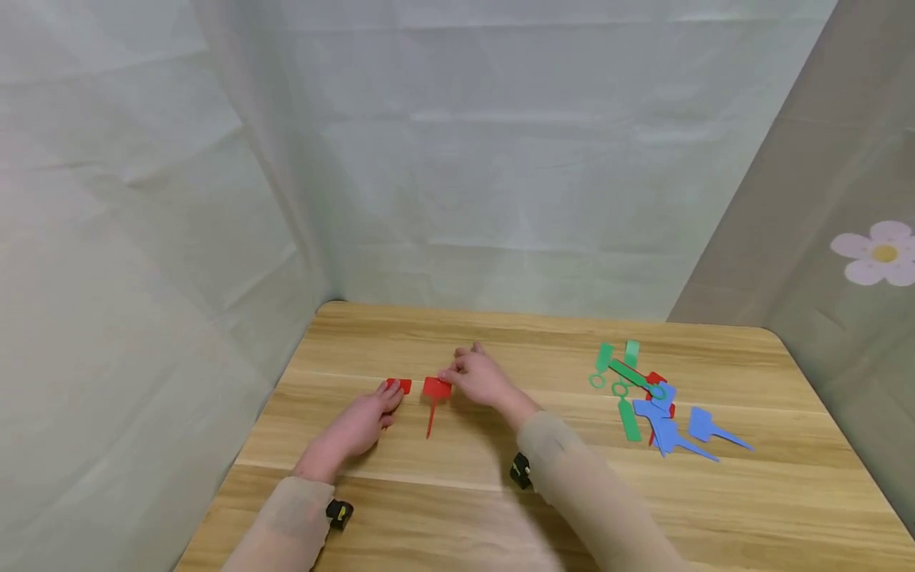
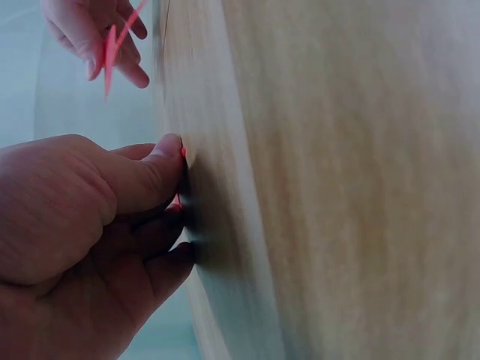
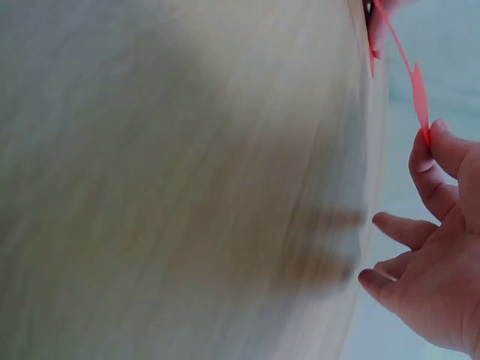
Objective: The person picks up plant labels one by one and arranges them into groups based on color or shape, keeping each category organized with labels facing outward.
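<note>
Red tag (image 1: pixel 435 391) sits mid-tabletop (image 1: pixel 457 492), head pinched by my right hand (image 1: pixel 480 376). I judge it light, thin, flexible plastic; grip the flat head, not the spike. Left hand (image 1: pixel 360 425) fingers press a second red tag (image 1: pixel 400 385) flat.

No text, label, brand, number or sign can be read in any of the views. The faces of the red tag (image 1: pixel 436 388) pinched at the middle of the tabletop (image 1: pixel 457 492) and of the second red tag (image 1: pixel 400 386) just beside it are seen blank. No print can be made out on the green, blue and red tags (image 1: pixel 654 401) heaped towards the right edge.
</note>
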A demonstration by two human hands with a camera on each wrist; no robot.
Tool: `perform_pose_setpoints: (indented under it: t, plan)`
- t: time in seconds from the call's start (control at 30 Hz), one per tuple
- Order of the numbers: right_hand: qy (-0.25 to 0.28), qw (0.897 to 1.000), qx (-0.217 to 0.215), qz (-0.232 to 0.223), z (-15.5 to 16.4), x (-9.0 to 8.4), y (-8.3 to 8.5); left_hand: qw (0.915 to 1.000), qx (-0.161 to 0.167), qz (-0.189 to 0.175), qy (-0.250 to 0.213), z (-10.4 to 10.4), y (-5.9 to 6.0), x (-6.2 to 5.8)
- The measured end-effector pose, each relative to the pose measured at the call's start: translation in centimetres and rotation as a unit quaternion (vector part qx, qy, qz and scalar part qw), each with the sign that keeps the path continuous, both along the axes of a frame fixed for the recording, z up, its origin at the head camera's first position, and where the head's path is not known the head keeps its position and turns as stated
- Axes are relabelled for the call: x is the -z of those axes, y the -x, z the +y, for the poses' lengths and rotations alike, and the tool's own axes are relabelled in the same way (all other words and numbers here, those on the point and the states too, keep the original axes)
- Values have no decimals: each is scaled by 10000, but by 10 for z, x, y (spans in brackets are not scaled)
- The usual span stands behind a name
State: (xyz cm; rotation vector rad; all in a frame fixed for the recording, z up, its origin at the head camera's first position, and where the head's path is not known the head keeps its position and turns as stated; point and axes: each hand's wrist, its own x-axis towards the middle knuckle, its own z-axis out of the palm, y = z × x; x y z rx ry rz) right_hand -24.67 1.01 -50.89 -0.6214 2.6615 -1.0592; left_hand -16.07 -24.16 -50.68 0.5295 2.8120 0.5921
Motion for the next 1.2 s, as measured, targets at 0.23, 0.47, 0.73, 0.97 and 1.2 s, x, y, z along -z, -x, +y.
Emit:
perform_pose_setpoints:
  t: [0.23, 0.47, 0.73, 0.97, 1.2]
  plan:
    - [-229, 9996, 178, 7, -5, 2, 3, 9999, -2, -57, -105, 3, 2, 2]
    - [-505, 9979, 351, 205, -15, 6, 7, 9995, -95, -123, -269, 3, 2, 1]
    - [-1076, 9931, 264, 392, -26, 6, 7, 9994, -156, -169, -242, 3, 1, 2]
    - [-1421, 9879, 297, 547, -33, 5, 5, 9994, -186, -195, -219, 3, 1, 0]
    - [-1616, 9833, 373, 753, -38, 6, 3, 9994, -142, -172, -253, 3, 2, 0]
